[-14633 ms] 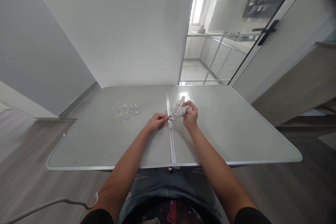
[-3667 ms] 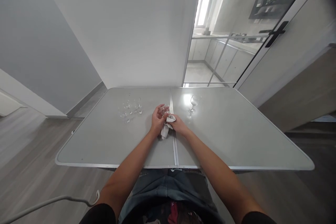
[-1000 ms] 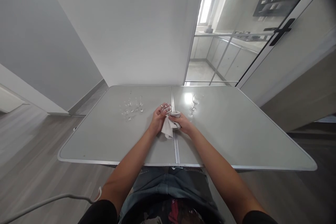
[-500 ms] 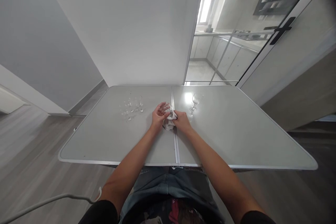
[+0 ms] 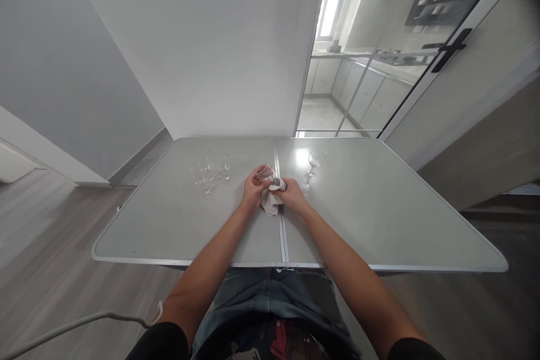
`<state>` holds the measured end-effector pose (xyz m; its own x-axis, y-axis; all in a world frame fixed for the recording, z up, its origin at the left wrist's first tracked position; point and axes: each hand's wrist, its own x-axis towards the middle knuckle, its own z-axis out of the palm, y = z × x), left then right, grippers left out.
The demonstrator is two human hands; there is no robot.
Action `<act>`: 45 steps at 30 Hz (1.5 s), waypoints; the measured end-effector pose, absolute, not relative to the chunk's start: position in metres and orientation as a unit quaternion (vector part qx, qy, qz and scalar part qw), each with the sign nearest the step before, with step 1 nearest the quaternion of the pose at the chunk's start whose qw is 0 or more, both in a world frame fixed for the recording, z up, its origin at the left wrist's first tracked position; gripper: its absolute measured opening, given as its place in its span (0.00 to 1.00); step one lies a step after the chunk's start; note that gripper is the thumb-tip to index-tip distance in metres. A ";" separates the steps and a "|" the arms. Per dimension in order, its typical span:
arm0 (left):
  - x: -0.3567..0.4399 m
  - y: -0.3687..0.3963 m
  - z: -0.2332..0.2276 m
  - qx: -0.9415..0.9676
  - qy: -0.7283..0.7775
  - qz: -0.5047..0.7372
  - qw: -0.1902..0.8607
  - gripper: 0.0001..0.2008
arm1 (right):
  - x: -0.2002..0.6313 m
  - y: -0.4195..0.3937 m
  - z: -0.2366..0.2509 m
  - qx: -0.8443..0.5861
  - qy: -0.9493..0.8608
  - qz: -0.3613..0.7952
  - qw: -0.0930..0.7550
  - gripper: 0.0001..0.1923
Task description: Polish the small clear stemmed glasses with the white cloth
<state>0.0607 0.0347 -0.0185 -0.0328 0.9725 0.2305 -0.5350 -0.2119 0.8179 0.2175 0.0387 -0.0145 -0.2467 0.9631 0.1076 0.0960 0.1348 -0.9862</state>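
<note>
Over the middle of the table, my left hand [image 5: 254, 187] is closed round the bowl of a clear stemmed glass [image 5: 265, 173]. My right hand [image 5: 292, 193] grips a white cloth [image 5: 270, 202], which is wrapped against the right end of that glass; the foot and stem are mostly hidden by cloth and fingers. Part of the cloth hangs down between my hands. Another clear stemmed glass [image 5: 313, 164] stands upright to the right, beyond my right hand. To the left stand several more clear glasses [image 5: 223, 167], faint against the pale tabletop.
The pale folding table [image 5: 379, 208] has a metal edge and a centre seam. A white wall [image 5: 211, 39] rises behind it. At the back right is a glass-paned door with a black handle [image 5: 452, 49]. A white cable [image 5: 93, 318] runs by my left arm.
The cloth has shifted around the glass's end, and its loose part hangs slightly lower. Both hands stay in nearly the same place, and the other glasses have not moved.
</note>
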 end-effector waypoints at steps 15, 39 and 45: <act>0.060 0.030 -0.015 0.393 0.257 0.650 0.597 0.31 | 0.220 0.034 -0.009 -0.367 -0.518 0.660 0.402 0.18; 0.065 0.033 -0.018 0.397 0.300 0.669 0.552 0.30 | 0.212 0.035 -0.013 -0.453 -0.608 0.475 0.447 0.15; 0.060 0.027 -0.013 0.375 0.245 0.623 0.641 0.30 | 0.215 0.028 -0.008 -0.322 -0.461 0.736 0.376 0.20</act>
